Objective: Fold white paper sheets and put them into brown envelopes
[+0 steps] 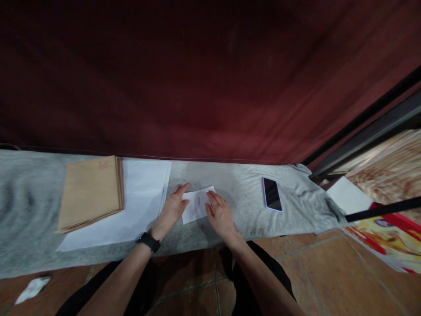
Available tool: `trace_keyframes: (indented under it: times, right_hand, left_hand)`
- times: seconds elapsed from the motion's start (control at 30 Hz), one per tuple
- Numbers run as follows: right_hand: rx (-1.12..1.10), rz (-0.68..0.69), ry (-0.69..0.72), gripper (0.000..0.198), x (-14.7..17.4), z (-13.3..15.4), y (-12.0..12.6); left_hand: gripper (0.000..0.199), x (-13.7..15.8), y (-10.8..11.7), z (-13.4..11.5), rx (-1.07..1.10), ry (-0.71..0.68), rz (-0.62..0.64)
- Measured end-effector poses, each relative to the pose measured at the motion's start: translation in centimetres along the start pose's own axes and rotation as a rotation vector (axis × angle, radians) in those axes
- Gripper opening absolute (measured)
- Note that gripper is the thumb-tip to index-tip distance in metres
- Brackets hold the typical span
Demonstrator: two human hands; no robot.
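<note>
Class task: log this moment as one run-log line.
left hand: flat on small white paper | right hand: flat on same paper | phone: right, untouched

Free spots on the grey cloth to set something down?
Bare grey cloth between the right hand and phone, and left of the brown envelopes. Crowded from the white sheets to the small paper under both hands; left hand.

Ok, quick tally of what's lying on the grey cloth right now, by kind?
Folded white paper under both hands: 1
White sheet stack: 1
Brown envelope stack: 1
Phone: 1
Total: 4 on the grey cloth
</note>
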State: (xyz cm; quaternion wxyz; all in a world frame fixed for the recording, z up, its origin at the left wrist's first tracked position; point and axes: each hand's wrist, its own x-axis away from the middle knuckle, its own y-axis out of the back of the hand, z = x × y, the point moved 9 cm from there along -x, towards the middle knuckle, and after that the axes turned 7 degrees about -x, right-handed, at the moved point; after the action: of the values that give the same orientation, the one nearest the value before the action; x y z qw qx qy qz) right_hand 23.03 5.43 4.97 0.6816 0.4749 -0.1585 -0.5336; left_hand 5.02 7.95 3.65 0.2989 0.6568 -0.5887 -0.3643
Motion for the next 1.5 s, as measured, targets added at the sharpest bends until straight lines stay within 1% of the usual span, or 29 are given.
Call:
trace_keyframes:
  times: [0.1, 0.2, 0.27, 0.33, 0.4, 0.43, 0.5, 0.6, 0.7, 0.93, 1.13, 1.3, 1.5]
  right_hand:
    - [0.006, 0.103, 0.099, 0.047, 0.5, 1.7, -1.8]
    - [0.068, 0.123, 0.093, 0.05, 0.9, 2.0, -2.7]
    - [0.096, 0.116, 0.067, 0.05, 0.9, 1.8, -3.0]
    - [0.122, 0.118, 0.052, 0.05, 0.8, 1.5, -3.1]
    - [0.152, 0.136, 0.062, 0.053, 0.8, 1.4, -3.3]
    - [0.167, 0.146, 0.07, 0.055, 0.8, 1.4, -3.4]
    - [0.19, 0.158, 0.083, 0.058, 0.9, 1.3, -3.6]
    - [0.203, 0.143, 0.077, 0.055, 0.8, 0.9, -3.7]
    - [0.209, 0.104, 0.028, 0.051, 0.5, 0.0, -3.4]
    - [0.234, 0.039, -0.06, 0.052, 0.1, -1.7, -2.5]
    - [0.248, -0.006, -0.078, 0.053, 0.4, -2.5, -1.6]
    - [0.247, 0.001, -0.118, 0.053, 0.5, -3.1, -1.4]
    - [0.249, 0.008, -0.138, 0.053, 0.5, -4.0, -1.1]
  left_hand:
    - [0.059, 0.2, 0.3, -0.6, -0.041, -0.035, -0.039]
    - [0.052, 0.7, 0.6, -1.5, -0.126, -0.047, -0.09]
    - [0.046, 1.3, 0.4, -2.7, -0.18, -0.079, -0.133]
    - [0.045, 2.3, -0.7, -4.2, -0.206, -0.136, -0.123]
    - [0.051, 3.4, -2.8, -5.7, -0.216, -0.216, -0.038]
    - [0.055, 4.0, -3.6, -6.2, -0.227, -0.237, -0.014]
    - [0.062, 4.8, -4.5, -6.5, -0.254, -0.246, -0.005]
    - [0.066, 5.3, -4.8, -6.3, -0.308, -0.237, -0.013]
    - [0.07, 5.3, -4.6, -6.0, -0.379, -0.242, -0.012]
    - [0.076, 5.5, -3.9, -5.2, -0.506, -0.202, -0.049]
    - [0.077, 5.8, -3.6, -4.3, -0.499, -0.19, -0.094]
    - [0.076, 5.9, -3.5, -3.4, -0.477, -0.173, -0.092]
    - [0.082, 5.9, -3.2, -2.8, -0.443, -0.227, -0.066]
